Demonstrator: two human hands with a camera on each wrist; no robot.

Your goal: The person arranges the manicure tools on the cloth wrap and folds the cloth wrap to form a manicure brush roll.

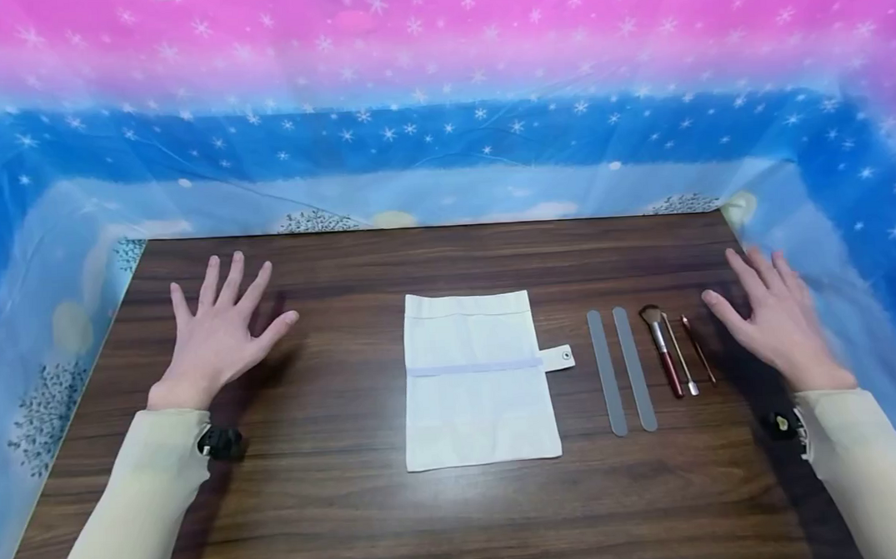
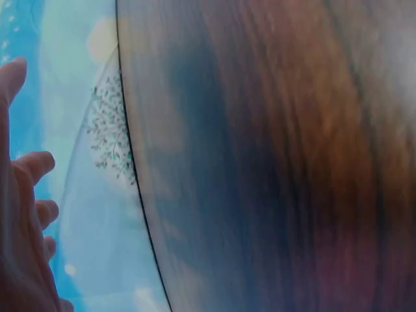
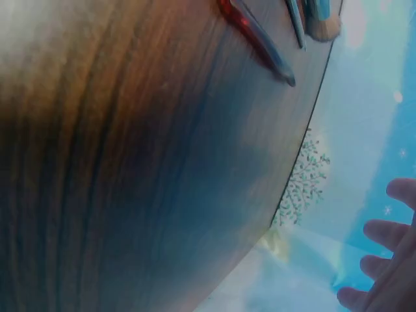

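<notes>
Left hand (image 1: 218, 344) and right hand (image 1: 779, 332) splay empty, perhaps hovering, seemingly pre-grasp; makeup brush (image 1: 661, 346), at right's nine o'clock, would want pinching.

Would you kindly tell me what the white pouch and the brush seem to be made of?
The white pouch looks like matte cloth, judging by its slightly wavy edges and seam-like line. The brush has hair-like bristles, a ferrule whose silvery shine suggests metal, and a smooth-looking dark red handle, painted wood or plastic; I cannot tell which.
</notes>
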